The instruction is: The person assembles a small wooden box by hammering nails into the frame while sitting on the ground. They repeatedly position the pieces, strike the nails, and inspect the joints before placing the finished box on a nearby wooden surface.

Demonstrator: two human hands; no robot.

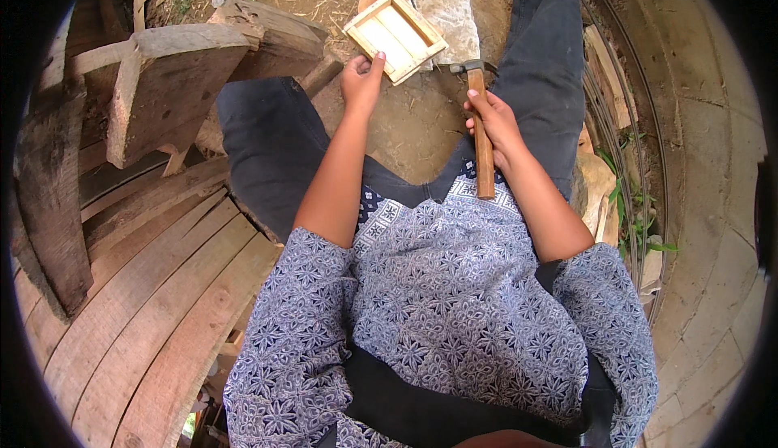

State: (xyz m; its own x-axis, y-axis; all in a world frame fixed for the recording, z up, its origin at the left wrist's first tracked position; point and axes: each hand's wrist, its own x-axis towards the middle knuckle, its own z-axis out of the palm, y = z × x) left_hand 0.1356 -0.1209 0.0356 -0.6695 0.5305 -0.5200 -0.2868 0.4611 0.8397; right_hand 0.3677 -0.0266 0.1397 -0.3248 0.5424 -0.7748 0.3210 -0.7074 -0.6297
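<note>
A small, shallow wooden box of pale wood is gripped at its near left corner by my left hand, thumb over the rim. Its open side faces me, showing a light bottom panel. In my right hand is a hammer, held partway along its brown wooden handle. The dark metal head points away from me, just right of the box's near corner and apart from it. Some fingers of both hands are hidden behind what they hold.
Flat stone slabs lie on the dirt ground beyond the box. Wooden planks and a rough timber frame fill the left side. My legs stretch out on either side. To the right are rods, stones and a paved strip.
</note>
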